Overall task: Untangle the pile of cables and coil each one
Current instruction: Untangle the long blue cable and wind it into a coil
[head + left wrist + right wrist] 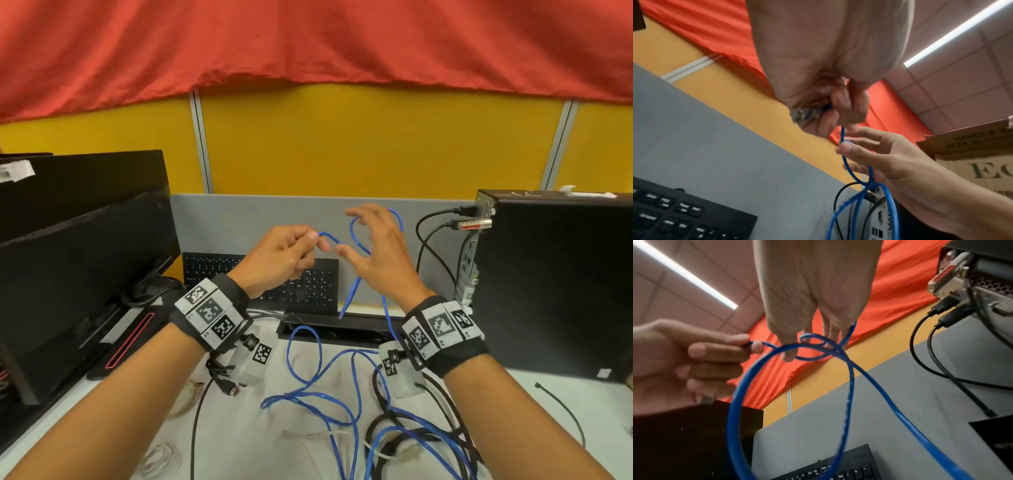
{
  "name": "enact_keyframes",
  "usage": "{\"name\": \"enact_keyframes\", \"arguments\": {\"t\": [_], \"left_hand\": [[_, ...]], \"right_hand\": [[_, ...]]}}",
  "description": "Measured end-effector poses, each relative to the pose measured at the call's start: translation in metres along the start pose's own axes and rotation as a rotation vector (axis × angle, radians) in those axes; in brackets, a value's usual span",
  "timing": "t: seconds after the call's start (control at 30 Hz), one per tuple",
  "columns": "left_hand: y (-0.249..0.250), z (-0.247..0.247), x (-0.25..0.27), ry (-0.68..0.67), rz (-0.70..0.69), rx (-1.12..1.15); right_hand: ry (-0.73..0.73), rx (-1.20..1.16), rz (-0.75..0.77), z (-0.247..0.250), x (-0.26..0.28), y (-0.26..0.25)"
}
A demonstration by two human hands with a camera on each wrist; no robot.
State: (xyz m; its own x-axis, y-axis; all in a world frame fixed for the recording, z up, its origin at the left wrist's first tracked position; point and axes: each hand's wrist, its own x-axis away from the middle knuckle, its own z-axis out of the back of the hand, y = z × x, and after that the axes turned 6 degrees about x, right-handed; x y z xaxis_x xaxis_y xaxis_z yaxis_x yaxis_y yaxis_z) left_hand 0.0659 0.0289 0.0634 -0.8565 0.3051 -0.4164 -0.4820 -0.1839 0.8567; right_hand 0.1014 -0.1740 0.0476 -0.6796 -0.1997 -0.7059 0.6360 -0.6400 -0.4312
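- Head view: both hands raised above the desk (pixel 565 404), blue cable (pixel 354 298) strung betw. them; its slack drops from the fingers down into the tangle of black cables (pixel 404 431) on the desk.
- Left hand (pixel 279 258): thumb + forefinger pinch the cable near its end, other fingers curled under. Left wrist view shows a clear plug (pixel 805 113) tucked in the palm behind the pinch. Prob. held so to keep the free end fixed as an anchor while loops form.
- Right hand (pixel 380 253): fingers spread and only loosely bent, not clamped. A small loop hangs over the fingers and crosses itself just below them (right wrist view). Looks like the hand serves as a former for the coil, letting cable slide rather than gripping it.
- Pose: both forearms angled up and inward, palms roughly facing, fingertips near but not touching.
- Judgement: early in coiling this one cable; most of it lies below the hands, mixed w/ the rest.
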Motion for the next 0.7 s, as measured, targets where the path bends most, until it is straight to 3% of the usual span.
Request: {"name": "enact_keyframes", "arguments": {"t": [0.1,0.23,0.3,0.4,0.47,0.57,0.7], "left_hand": [[-0.007,0.009,0.005,-0.043,0.028,-0.026],[-0.018,0.015,0.009,-0.043,0.087,-0.075],[-0.025,0.02,0.009,0.052,0.114,-0.045],[-0.038,0.038,0.007,0.314,0.139,0.06],[-0.045,0.053,0.007,0.507,0.127,0.101],[-0.052,0.067,0.007,0.703,0.109,0.17],[-0.05,0.071,0.006,0.685,0.068,0.437]], "right_hand": [[0.086,-0.146,-0.063,0.0,-0.003,0.004],[0.186,-0.641,-0.196,-0.001,-0.005,0.002],[0.268,-0.806,-0.285,0.004,-0.006,0.002],[0.265,-0.942,-0.371,0.016,-0.003,0.008],[0.248,-0.809,-0.357,0.026,0.002,0.014],[0.207,-0.393,-0.239,0.03,0.011,0.022],[0.096,-0.111,-0.149,0.022,0.016,0.034]]}}
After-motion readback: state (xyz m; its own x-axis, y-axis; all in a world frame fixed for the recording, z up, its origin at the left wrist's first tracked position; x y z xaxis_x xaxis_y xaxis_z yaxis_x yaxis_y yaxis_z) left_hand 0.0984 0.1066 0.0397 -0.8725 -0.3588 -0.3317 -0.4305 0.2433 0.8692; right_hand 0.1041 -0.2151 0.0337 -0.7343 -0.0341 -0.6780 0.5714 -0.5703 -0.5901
